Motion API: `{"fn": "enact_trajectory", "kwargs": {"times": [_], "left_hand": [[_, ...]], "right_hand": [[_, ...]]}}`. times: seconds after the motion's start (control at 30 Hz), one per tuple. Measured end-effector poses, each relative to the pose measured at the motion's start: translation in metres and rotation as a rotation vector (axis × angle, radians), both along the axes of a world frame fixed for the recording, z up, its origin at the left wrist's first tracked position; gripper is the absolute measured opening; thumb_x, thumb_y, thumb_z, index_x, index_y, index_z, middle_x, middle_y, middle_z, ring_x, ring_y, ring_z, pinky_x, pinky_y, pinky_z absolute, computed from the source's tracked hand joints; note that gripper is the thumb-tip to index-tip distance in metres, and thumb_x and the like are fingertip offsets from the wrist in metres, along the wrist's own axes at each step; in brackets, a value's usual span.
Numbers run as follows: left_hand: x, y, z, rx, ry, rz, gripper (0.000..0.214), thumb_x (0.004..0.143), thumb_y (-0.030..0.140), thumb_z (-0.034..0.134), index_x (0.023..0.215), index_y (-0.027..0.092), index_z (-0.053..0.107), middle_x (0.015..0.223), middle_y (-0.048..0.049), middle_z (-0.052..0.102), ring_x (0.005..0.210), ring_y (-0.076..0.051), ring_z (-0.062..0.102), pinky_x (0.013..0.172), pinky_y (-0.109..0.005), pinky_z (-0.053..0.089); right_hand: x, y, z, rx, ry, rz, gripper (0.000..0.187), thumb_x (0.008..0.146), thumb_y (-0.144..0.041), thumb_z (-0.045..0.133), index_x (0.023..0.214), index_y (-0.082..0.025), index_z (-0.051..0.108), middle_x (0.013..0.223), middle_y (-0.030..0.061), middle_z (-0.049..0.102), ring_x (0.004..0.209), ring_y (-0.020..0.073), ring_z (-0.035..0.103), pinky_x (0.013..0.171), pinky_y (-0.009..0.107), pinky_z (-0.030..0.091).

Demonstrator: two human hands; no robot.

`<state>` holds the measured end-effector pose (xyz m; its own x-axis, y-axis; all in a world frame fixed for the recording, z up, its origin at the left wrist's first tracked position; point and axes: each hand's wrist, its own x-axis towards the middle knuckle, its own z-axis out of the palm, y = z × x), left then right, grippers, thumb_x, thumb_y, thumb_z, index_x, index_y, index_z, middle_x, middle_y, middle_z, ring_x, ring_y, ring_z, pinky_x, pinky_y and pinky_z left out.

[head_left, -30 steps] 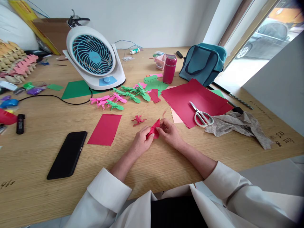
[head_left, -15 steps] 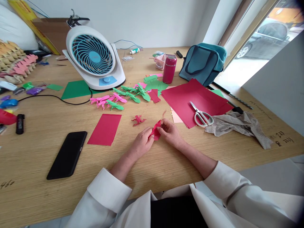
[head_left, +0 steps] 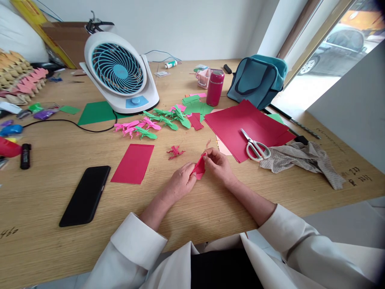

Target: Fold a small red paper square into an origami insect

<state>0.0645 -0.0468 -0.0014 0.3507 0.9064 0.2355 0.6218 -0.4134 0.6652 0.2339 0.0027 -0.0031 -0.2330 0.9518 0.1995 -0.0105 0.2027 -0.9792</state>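
Folded red paper (head_left: 198, 170) held just above the near part of the wooden table (head_left: 216, 216), between both hands: left hand (head_left: 181, 180) grips its left side, right hand (head_left: 220, 166) pinches its upper right edge. Writing: "460" in dark pen on the tabletop (head_left: 9, 232), lower left; more pen marks at the right edge (digits, too faint to read surely). Small red folded figure (head_left: 175, 151) lies just beyond the left hand; red rectangular sheets (head_left: 132, 163) to its left, black phone (head_left: 85, 196) nearer. Pink and green folded figures (head_left: 150, 124) sit before a white fan (head_left: 120, 72). On the right, scissors (head_left: 254, 146) rest on large red sheets (head_left: 240, 118), handles touching a crumpled cloth (head_left: 300, 160).
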Motion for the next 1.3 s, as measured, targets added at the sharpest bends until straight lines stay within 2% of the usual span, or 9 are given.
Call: {"fn": "enact_trajectory", "kwargs": {"times": [0.23, 0.47, 0.67, 0.73, 0.83, 0.93, 1.03, 1.13, 1.3], "left_hand": [[0.0, 0.0, 0.004, -0.034, -0.052, 0.016, 0.019, 0.084, 0.005, 0.04, 0.082, 0.021, 0.049, 0.08, -0.002, 0.058, 0.076, -0.017, 0.056, 0.072, -0.028, 0.043], [-0.002, 0.003, 0.002, -0.084, -0.146, 0.088, 0.016, 0.086, 0.011, 0.041, 0.076, 0.02, 0.048, 0.072, 0.001, 0.054, 0.069, -0.014, 0.05, 0.067, -0.026, 0.039], [-0.002, 0.004, 0.005, -0.112, -0.18, 0.07, 0.013, 0.088, 0.015, 0.044, 0.078, 0.018, 0.052, 0.078, -0.0005, 0.056, 0.075, -0.015, 0.052, 0.072, -0.027, 0.04], [-0.003, 0.002, 0.009, -0.128, -0.227, 0.058, 0.015, 0.091, 0.022, 0.046, 0.081, 0.018, 0.056, 0.083, -0.0027, 0.059, 0.08, -0.017, 0.054, 0.077, -0.028, 0.042], [-0.005, 0.001, 0.013, -0.192, -0.374, 0.053, 0.033, 0.098, 0.039, 0.041, 0.091, 0.017, 0.064, 0.095, -0.0063, 0.064, 0.09, -0.019, 0.058, 0.084, -0.031, 0.045], [-0.008, 0.002, 0.012, -0.355, -0.59, 0.091, 0.052, 0.098, 0.054, 0.034, 0.106, 0.015, 0.068, 0.103, -0.0083, 0.069, 0.092, -0.02, 0.063, 0.085, -0.032, 0.048], [-0.009, 0.004, 0.006, -0.472, -0.743, 0.102, 0.052, 0.094, 0.057, 0.045, 0.111, 0.014, 0.07, 0.102, -0.008, 0.073, 0.096, -0.021, 0.066, 0.088, -0.032, 0.05], [-0.009, 0.006, -0.002, -0.46, -0.807, 0.115, 0.043, 0.089, 0.05, 0.059, 0.111, 0.015, 0.071, 0.106, -0.0063, 0.074, 0.107, -0.021, 0.065, 0.098, -0.032, 0.046], [-0.008, 0.006, -0.006, -0.529, -0.908, 0.074, 0.043, 0.086, 0.047, 0.066, 0.116, 0.016, 0.07, 0.113, -0.0077, 0.073, 0.111, -0.023, 0.065, 0.101, -0.034, 0.046]], "right_hand": [[0.002, 0.0, 0.006, 0.018, -0.001, -0.032, 0.025, 0.085, -0.046, 0.061, 0.082, -0.021, 0.055, 0.074, 0.0001, 0.053, 0.069, 0.0145, 0.048, 0.061, 0.028, 0.041], [-0.002, -0.001, -0.006, -0.023, -0.038, 0.154, 0.018, 0.085, -0.037, 0.063, 0.085, -0.02, 0.056, 0.078, 0.0005, 0.056, 0.069, 0.014, 0.051, 0.065, 0.028, 0.044], [-0.002, -0.002, -0.01, 0.051, -0.137, 0.156, 0.013, 0.087, -0.031, 0.06, 0.083, -0.019, 0.056, 0.081, 0.002, 0.057, 0.074, 0.0154, 0.053, 0.068, 0.029, 0.046], [-0.001, -0.003, -0.007, 0.069, -0.137, 0.162, 0.014, 0.088, -0.031, 0.059, 0.082, -0.019, 0.056, 0.081, 0.0021, 0.057, 0.076, 0.0157, 0.053, 0.069, 0.029, 0.046], [0.001, -0.004, 0.0, 0.116, -0.145, 0.175, 0.017, 0.09, -0.033, 0.06, 0.081, -0.019, 0.057, 0.084, 0.0027, 0.055, 0.077, 0.0156, 0.053, 0.07, 0.03, 0.046], [0.002, -0.005, 0.006, 0.223, -0.162, 0.181, 0.017, 0.091, -0.034, 0.06, 0.082, -0.019, 0.06, 0.088, 0.0037, 0.056, 0.081, 0.0165, 0.053, 0.076, 0.032, 0.046], [0.003, -0.007, 0.01, 0.33, -0.167, 0.194, 0.014, 0.093, -0.032, 0.06, 0.086, -0.019, 0.061, 0.091, 0.0052, 0.057, 0.09, 0.0187, 0.054, 0.084, 0.036, 0.046], [0.002, -0.008, 0.012, 0.386, -0.167, 0.198, 0.011, 0.093, -0.029, 0.06, 0.088, -0.02, 0.061, 0.093, 0.0058, 0.057, 0.092, 0.0192, 0.054, 0.087, 0.037, 0.046], [0.002, -0.009, 0.013, 0.42, -0.172, 0.188, 0.005, 0.092, -0.022, 0.06, 0.087, -0.02, 0.06, 0.091, 0.005, 0.056, 0.089, 0.0184, 0.054, 0.085, 0.038, 0.047]]}}
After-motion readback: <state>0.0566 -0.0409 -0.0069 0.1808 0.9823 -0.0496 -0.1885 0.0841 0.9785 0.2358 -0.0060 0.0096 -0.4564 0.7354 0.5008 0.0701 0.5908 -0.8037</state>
